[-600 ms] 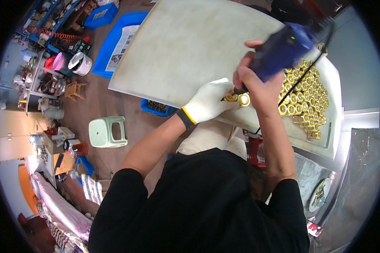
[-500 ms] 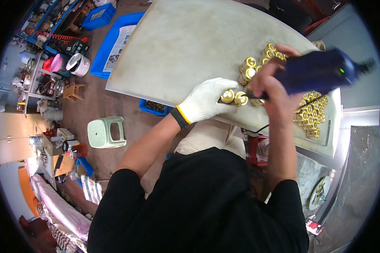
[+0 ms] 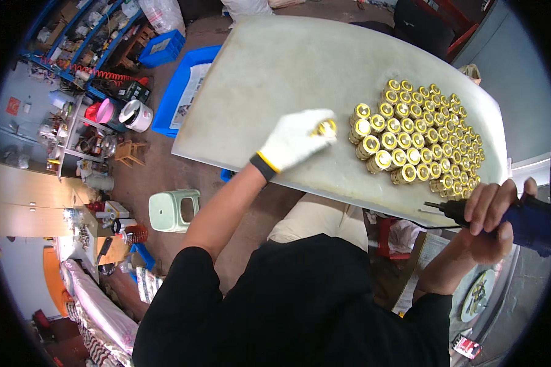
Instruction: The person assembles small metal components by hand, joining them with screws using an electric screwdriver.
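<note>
A: Where is the brass piece (image 3: 326, 129) relative to the left hand (image 3: 297, 139)?

B: It is at the finger side of this hand, toward the right, and the gloved fingers are closed on it. Both are over the pale surface (image 3: 275, 73), to the left of the group of brass cylinders (image 3: 417, 131) and apart from it.

A: Which way does the piece point?

B: It is small and blurred, so its long axis cannot be told with certainty. The cylinders in the group stand upright, with their round ends facing up.

A: And the right hand (image 3: 494, 211)?

B: It is bare and grips the dark blue power tool (image 3: 529, 226), whose body extends to the right of the fingers. The long axis of the tool runs sideways with a slight slope, and its thin tip (image 3: 434, 205) points to the left, near the closer right part of the surface.
</note>
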